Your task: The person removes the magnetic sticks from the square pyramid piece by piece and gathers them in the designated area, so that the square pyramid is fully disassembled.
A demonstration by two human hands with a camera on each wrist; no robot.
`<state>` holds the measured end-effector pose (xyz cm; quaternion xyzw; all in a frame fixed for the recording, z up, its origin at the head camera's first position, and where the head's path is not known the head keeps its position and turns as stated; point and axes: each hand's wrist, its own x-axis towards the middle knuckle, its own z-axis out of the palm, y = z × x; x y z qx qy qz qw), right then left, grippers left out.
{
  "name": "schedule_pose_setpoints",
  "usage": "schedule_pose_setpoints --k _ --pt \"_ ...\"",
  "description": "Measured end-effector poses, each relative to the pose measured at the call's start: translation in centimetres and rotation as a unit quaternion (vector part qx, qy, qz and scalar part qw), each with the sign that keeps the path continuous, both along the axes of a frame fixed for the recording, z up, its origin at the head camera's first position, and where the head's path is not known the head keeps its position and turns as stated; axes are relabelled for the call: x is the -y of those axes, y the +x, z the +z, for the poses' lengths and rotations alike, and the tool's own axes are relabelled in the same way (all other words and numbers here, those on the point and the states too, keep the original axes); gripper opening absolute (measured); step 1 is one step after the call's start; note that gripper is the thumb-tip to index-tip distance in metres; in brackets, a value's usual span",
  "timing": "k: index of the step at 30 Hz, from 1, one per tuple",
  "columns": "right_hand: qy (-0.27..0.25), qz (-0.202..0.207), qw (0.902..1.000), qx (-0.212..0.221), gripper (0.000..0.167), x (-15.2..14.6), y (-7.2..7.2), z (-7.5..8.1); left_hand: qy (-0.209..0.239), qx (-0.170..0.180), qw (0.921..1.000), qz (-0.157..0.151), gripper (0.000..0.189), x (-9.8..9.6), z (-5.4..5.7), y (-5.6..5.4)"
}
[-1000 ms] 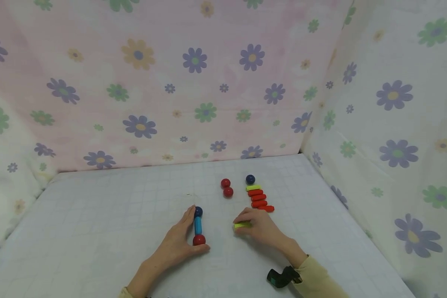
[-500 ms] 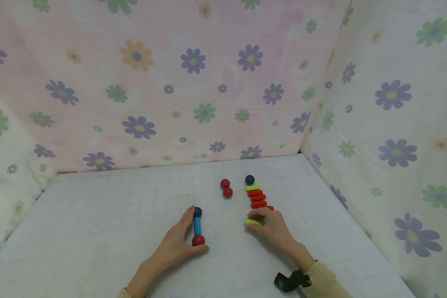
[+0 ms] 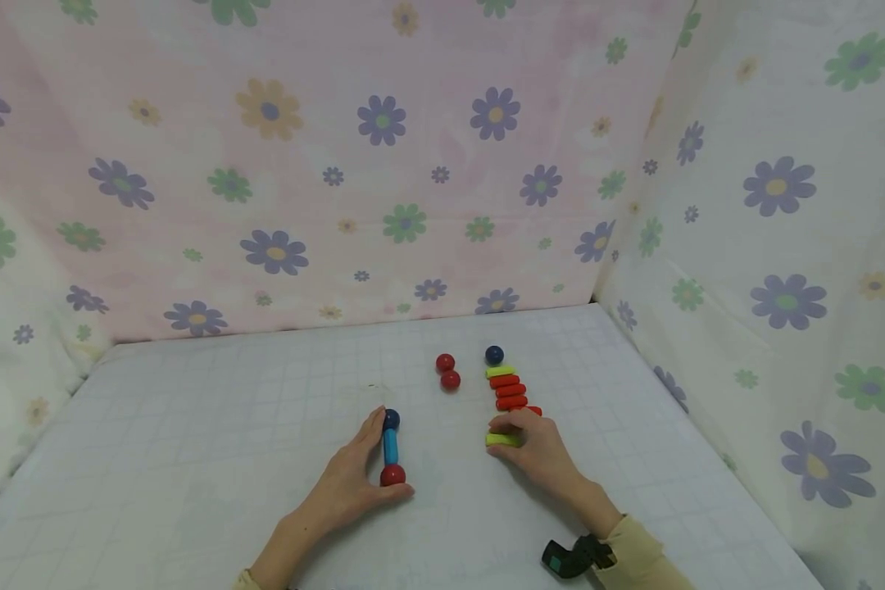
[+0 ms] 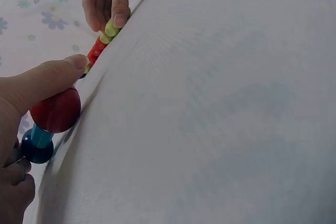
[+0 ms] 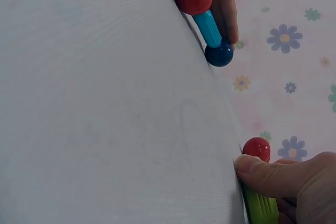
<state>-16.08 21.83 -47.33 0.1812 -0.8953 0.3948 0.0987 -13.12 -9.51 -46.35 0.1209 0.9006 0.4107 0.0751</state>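
My left hand (image 3: 350, 475) holds a joined piece lengthwise, a light blue rod (image 3: 391, 447) with a red ball (image 3: 392, 475) at its near end and a dark blue ball (image 3: 392, 419) at its far end. Its thumb touches the red ball and its fingers lie along the dark blue one. To the right, my right hand (image 3: 542, 455) pinches a yellow-green rod (image 3: 501, 440) between thumb and fingers, low over the table, at the near end of a row of rods. In the left wrist view, another yellow-green rod end (image 4: 105, 39) shows just beyond the pinched one.
Several red rods (image 3: 510, 391) lie side by side behind the right hand, the nearest partly covered by it. Past them come a yellow-green rod (image 3: 500, 372) and a loose dark blue ball (image 3: 494, 355). Two red balls (image 3: 450, 380) sit left of this row. Flowered cloth (image 3: 406, 221) borders the white table.
My right hand has moved right with the yellow-green rod, closer to the row of red rods, and has stayed nearly still over the last half second. The left hand keeps its place.
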Motion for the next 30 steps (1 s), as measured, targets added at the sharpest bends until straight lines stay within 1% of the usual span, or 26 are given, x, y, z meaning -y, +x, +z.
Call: schedule_pose_setpoints --k 6,10,13,17,20,24,27,30 --pt "-0.002 0.006 0.9999 -0.012 0.035 0.1 0.0 0.2 -0.003 -0.004 1.0 -0.001 0.116 0.1 -0.1 -0.1" --pt "0.009 0.009 0.9998 -0.012 0.035 0.2 -0.2 0.4 -0.004 -0.005 1.0 -0.002 0.115 0.1 -0.1 -0.1" --pt "0.014 0.021 0.9995 -0.018 0.033 0.4 -0.7 0.8 -0.002 -0.004 1.0 0.0 0.115 0.2 -0.1 -0.1" --pt "-0.013 0.051 0.9984 -0.018 0.03 1.6 -1.4 1.7 -0.004 0.001 1.0 0.001 0.115 0.2 0.0 -0.2" --pt "-0.026 0.065 0.9975 -0.002 0.027 3.3 -1.8 2.6 -0.005 0.005 1.0 0.001 0.114 0.2 -0.1 -0.2" --pt "-0.016 0.073 0.9965 0.038 0.03 6.2 -2.4 3.5 0.003 0.0 1.0 -0.001 0.114 0.3 -0.3 -0.1" --pt "-0.019 0.088 0.993 0.077 0.034 8.3 -3.1 3.5 0.01 -0.006 0.9999 -0.004 0.113 0.3 -0.4 -0.1" --pt "-0.023 0.103 0.9877 0.115 0.037 10.1 -3.6 3.3 0.017 -0.01 0.9998 -0.008 0.112 0.3 -0.5 0.0"
